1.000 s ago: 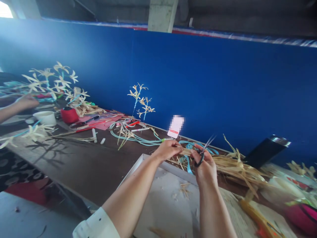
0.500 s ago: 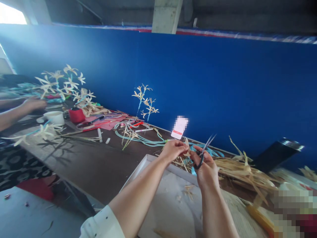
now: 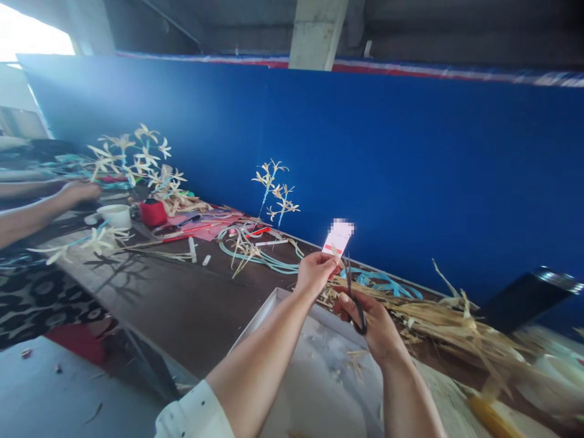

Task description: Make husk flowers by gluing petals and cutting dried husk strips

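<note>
My left hand (image 3: 316,275) pinches a small pale piece of dried husk (image 3: 336,253) between thumb and fingers, above the far edge of a shallow white box (image 3: 279,295). In my right hand (image 3: 371,322) is a pair of scissors (image 3: 359,313) with dark handles. Their blades point upward, close beside the husk piece; whether they touch it I cannot tell. Just behind my left hand a phone (image 3: 338,240) with a lit screen leans up. Inside the box lie a few small scraps (image 3: 354,360).
Long dried husks (image 3: 438,319) and blue strips (image 3: 387,286) lie to the right, near a black cylinder (image 3: 529,298). Husk flowers (image 3: 269,176), pale blue tubing (image 3: 255,261), a white mug (image 3: 114,217) and a red spool (image 3: 153,212) stand leftward. Another person's hand (image 3: 82,191) works at far left.
My right hand has turned and dropped slightly, so the scissors now point upward beside the husk piece instead of off to the right. The view has shifted a little to the left.
</note>
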The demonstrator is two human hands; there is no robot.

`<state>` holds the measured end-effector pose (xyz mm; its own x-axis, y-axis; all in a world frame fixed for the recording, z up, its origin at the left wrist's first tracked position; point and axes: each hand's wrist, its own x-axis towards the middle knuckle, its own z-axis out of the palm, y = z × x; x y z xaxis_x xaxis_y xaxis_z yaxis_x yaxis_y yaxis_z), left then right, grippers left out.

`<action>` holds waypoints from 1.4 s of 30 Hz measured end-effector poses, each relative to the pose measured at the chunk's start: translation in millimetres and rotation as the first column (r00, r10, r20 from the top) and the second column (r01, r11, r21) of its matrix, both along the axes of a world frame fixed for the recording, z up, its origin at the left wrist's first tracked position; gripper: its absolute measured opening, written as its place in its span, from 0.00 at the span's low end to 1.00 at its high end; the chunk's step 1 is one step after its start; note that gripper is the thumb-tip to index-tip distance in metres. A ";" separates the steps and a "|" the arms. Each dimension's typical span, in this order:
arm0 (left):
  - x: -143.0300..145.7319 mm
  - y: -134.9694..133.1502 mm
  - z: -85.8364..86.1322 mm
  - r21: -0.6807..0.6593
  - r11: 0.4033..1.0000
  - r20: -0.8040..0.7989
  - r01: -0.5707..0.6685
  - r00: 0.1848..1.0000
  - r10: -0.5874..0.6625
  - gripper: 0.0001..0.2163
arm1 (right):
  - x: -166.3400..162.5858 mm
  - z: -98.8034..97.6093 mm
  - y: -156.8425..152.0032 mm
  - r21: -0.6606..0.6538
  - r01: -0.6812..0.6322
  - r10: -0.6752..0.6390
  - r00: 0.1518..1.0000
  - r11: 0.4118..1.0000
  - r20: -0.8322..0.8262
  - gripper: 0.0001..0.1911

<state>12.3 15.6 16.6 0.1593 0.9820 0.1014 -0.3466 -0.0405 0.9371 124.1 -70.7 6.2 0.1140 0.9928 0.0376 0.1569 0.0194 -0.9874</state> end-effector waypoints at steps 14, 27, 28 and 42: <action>-1.8 -2.0 2.5 0.041 0.999 0.026 0.007 1.000 -0.008 0.08 | 1.5 -4.7 3.3 -0.016 0.013 -0.012 0.997 1.000 0.075 0.27; -0.4 0.9 -0.9 0.050 0.998 0.033 0.030 0.999 -0.032 0.07 | 0.4 -2.0 2.6 -0.016 0.028 -0.026 0.996 0.999 0.089 0.25; -0.5 1.0 -1.1 0.053 0.998 0.032 0.031 0.999 -0.032 0.07 | 0.2 -1.2 2.1 -0.015 0.030 -0.029 0.995 0.999 0.098 0.25; -2.5 -0.5 1.5 0.028 0.999 0.018 0.036 0.999 -0.036 0.08 | 4.3 -6.2 2.5 0.000 -0.005 0.005 0.992 1.000 0.130 0.22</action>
